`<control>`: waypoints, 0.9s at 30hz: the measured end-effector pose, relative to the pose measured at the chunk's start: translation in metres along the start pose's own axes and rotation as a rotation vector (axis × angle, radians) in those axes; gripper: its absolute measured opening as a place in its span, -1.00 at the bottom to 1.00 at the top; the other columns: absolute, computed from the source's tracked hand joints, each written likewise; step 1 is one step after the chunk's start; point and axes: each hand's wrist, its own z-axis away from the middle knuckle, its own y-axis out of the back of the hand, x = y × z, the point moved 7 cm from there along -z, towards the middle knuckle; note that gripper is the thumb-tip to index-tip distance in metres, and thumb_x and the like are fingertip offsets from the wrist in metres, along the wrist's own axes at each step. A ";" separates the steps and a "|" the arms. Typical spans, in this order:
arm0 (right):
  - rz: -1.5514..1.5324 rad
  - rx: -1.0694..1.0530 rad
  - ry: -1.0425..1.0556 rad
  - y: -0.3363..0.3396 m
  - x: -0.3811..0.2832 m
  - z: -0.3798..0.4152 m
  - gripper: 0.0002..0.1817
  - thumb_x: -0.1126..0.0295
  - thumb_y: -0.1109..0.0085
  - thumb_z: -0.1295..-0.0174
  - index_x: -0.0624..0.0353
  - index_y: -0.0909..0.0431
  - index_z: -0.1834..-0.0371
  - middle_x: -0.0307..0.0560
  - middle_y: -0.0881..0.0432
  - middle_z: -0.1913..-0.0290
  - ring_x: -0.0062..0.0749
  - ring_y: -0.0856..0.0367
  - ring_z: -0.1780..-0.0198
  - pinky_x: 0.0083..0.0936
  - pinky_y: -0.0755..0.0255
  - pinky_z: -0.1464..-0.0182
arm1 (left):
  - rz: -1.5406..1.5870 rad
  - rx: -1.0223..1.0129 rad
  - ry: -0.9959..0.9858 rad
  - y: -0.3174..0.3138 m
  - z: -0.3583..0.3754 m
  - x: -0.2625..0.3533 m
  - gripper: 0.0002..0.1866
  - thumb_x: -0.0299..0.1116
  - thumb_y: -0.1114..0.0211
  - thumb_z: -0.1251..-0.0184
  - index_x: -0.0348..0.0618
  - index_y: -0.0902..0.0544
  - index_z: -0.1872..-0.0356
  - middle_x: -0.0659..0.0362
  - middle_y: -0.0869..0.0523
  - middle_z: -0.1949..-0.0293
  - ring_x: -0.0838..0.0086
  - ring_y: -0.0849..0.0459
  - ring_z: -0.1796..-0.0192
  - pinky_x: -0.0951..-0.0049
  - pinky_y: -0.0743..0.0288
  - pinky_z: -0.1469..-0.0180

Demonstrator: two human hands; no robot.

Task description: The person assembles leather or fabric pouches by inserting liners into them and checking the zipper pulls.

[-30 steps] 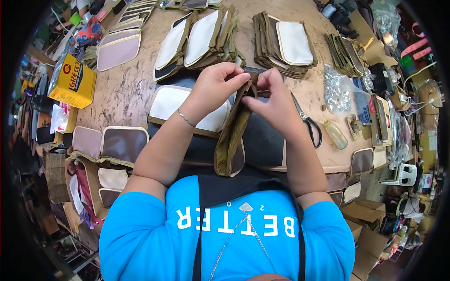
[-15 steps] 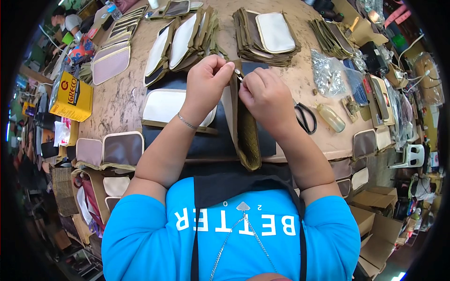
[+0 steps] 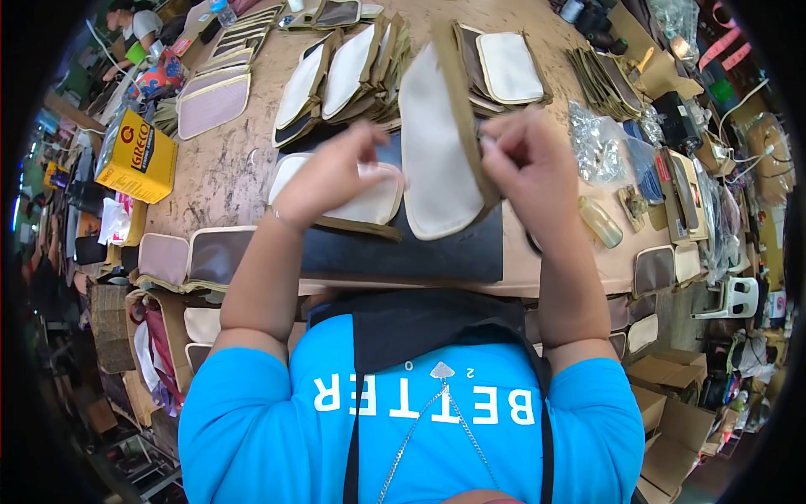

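My right hand (image 3: 531,164) is closed, pinching the brown edge of a pouch (image 3: 437,143) just above the black mat (image 3: 378,256). The pouch stands tilted, its white face towards my left side and its top blurred. My left hand (image 3: 336,172) is apart from it, smeared by motion, with thumb and fingers separated and nothing between them. Under that hand a second white-faced pouch (image 3: 374,202) lies on the mat. Whether a zipper pull is between my right fingers is hidden.
Stacks of pouches (image 3: 348,71) line the far side, with another stack (image 3: 512,67) to their right. A yellow can (image 3: 138,160) stands left. At right lie a plastic bag (image 3: 596,143) and a bottle (image 3: 599,223). A person (image 3: 138,25) is at far left.
My left hand has let go of the pouch and moved left and down. The pouch has turned from edge-on to show its white face, and my right hand has shifted right with it.
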 end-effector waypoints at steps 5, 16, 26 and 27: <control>-0.338 0.134 0.028 -0.012 0.015 -0.094 -0.81 0.37 -0.30 -0.30 0.19 -0.56 0.13 -0.22 -0.67 0.22 -0.66 -0.59 0.27 -0.67 -0.49 0.20 | -0.347 -0.181 -0.184 -0.050 0.055 -0.008 -0.45 -0.29 -0.58 0.01 -0.08 -0.56 -0.04 0.02 -0.65 0.16 0.09 -0.65 0.03 0.16 -0.52 -0.06; -0.451 -0.359 -0.247 -0.083 0.074 -0.031 -0.52 0.19 -0.35 -0.31 0.17 -0.51 -0.22 -0.13 -0.64 0.00 -0.50 -0.60 -0.04 -0.50 -0.49 -0.13 | 0.696 0.071 0.014 -0.010 0.016 0.001 -0.55 -0.63 -0.09 -0.28 -0.16 -0.55 -0.21 0.37 -0.56 0.25 0.74 -0.46 0.30 0.70 -0.33 0.30; -0.191 -0.330 -0.299 -0.051 0.059 0.076 -0.08 0.25 -0.38 -0.19 0.22 -0.06 -0.56 0.10 -0.36 -0.26 -0.14 -0.43 -0.24 -0.38 -0.44 -0.20 | 1.050 0.068 0.155 -0.059 -0.039 0.047 -0.80 -0.36 -0.26 -0.46 -0.12 -0.55 -0.02 0.33 -0.60 0.28 0.74 -0.55 0.36 0.66 -0.45 0.39; -0.126 -0.345 -0.297 -0.046 0.056 0.077 -0.12 0.28 -0.35 -0.21 0.24 -0.10 -0.54 0.08 -0.38 -0.20 -0.18 -0.46 -0.15 -0.39 -0.46 -0.14 | 0.878 0.092 0.115 -0.057 -0.042 0.045 -0.82 -0.35 -0.28 -0.46 -0.13 -0.57 0.02 0.34 -0.59 0.29 0.75 -0.52 0.37 0.67 -0.42 0.39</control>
